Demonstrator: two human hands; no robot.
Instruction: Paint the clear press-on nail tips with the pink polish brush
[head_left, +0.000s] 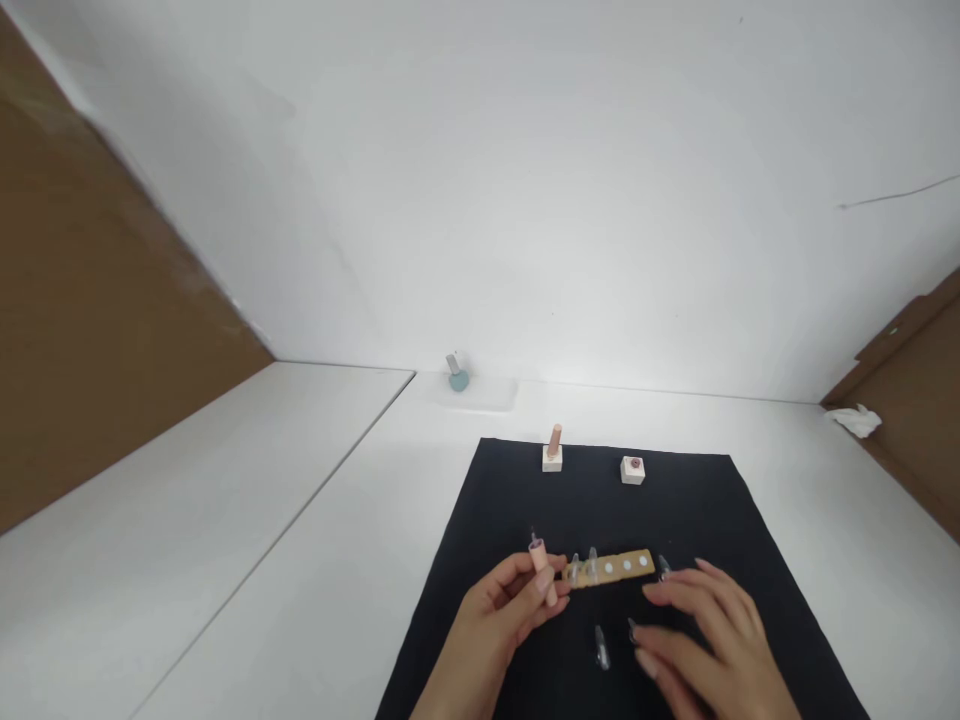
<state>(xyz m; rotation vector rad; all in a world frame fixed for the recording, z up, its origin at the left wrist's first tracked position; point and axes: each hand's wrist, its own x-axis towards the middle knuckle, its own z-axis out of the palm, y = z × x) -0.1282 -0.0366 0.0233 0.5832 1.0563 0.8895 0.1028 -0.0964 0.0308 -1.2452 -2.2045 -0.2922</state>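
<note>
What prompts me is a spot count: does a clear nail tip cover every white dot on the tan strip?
No, three white dots show bare on the tan strip, right of its two clear nail tips.

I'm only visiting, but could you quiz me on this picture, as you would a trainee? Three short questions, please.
1. Which hand holds the pink brush cap?
2. True or false: three white dots on the tan strip are bare.
3. The uncapped bottle stands (A) left of the capped white bottle, (B) right of it, (C) on top of it.

Key: 1. The left hand. 2. True. 3. B.
</note>
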